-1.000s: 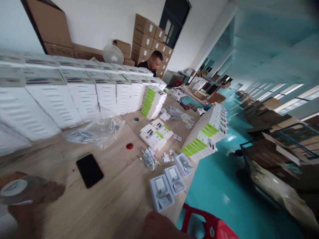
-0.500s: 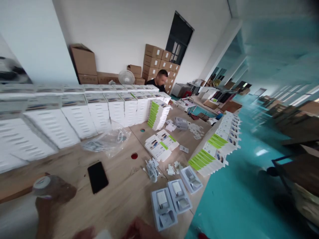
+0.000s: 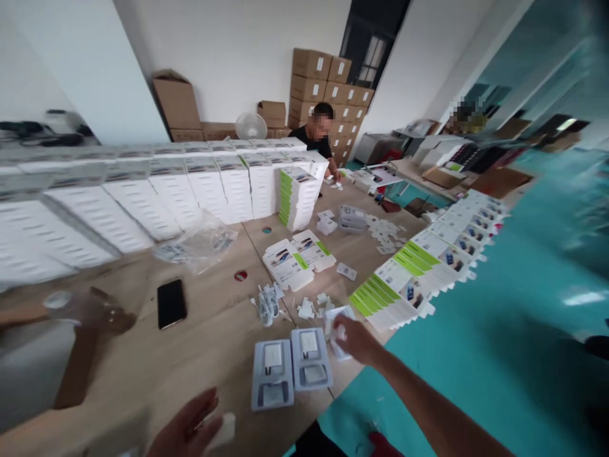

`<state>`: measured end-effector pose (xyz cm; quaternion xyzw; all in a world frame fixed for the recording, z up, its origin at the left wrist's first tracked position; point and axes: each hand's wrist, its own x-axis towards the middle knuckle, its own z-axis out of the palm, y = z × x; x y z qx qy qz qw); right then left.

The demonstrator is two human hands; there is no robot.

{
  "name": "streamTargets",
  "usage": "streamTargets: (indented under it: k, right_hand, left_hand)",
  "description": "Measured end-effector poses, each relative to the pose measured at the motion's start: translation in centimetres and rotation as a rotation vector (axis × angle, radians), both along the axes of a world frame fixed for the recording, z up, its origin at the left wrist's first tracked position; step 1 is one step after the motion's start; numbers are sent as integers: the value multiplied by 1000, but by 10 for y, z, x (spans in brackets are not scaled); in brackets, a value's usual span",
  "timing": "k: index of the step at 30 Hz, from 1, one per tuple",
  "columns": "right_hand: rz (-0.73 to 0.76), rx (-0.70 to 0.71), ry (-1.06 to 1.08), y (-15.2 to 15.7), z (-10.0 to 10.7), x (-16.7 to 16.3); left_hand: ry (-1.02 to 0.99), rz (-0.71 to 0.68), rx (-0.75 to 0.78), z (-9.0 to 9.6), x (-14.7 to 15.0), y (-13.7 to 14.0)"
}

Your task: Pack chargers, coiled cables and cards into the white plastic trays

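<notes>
Near the table's front edge my left hand (image 3: 190, 422) is closed around a white charger plug (image 3: 224, 430), partly hidden by the fingers. My right hand (image 3: 354, 338) reaches into the rightmost plastic tray (image 3: 343, 312), fingers pinched and covering most of it; what they hold is hidden. Left of it stand two more trays, a middle tray (image 3: 325, 355) and a left tray (image 3: 255, 374). Each has a white charger plug in its upper hollow and a small clear-wrapped item in the lower one. Behind lie coiled white cables (image 3: 269, 306) and several small white pieces (image 3: 306, 309).
Flat printed boxes (image 3: 285, 266) lie mid-table. Box stacks (image 3: 375, 295) line the right edge; a wall of white boxes (image 3: 166, 190) runs behind. A phone (image 3: 171, 303), plastic bag (image 3: 200, 244) and open carton (image 3: 78, 368) are at left. A co-worker (image 3: 316, 133) sits across.
My right hand has gone from the near edge to the rightmost tray. My left hand has come further into view with the white plug. The view has shifted.
</notes>
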<state>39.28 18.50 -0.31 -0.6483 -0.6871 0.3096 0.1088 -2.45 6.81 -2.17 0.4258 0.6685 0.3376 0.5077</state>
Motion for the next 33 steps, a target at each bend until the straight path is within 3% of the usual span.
streamTargets:
  k: [3, 6, 13, 16, 19, 22, 24, 26, 29, 33]
  right_hand:
    - [112, 111, -176, 36, -28, 62]
    - [239, 127, -145, 50, -49, 86]
    - [437, 219, -57, 50, -82, 101]
    - [480, 268, -37, 53, -93, 109]
    - [416, 318, -2, 57, -88, 112]
    - [302, 278, 170, 48, -61, 93]
    - [286, 134, 344, 28, -37, 64]
    - [350, -33, 501, -3, -14, 25]
    - [502, -165, 644, -56, 9, -32]
    - [705, -107, 588, -104, 20, -90]
  left_hand:
    - [-368, 391, -254, 12, 28, -16]
    - [-599, 691, -329, 19, 64, -35]
    - [-802, 941, -191, 18, 147, -72]
    - [-884, 913, -128, 13, 169, -84]
    - [-908, 852, -91, 8, 181, -92]
    - [-755, 770, -38, 10, 191, -92]
    - [-501, 688, 31, 15, 200, -89]
    - [-158, 580, 148, 22, 210, -86]
    - [337, 400, 308, 33, 219, -85]
    - [701, 244, 370, 43, 214, -99]
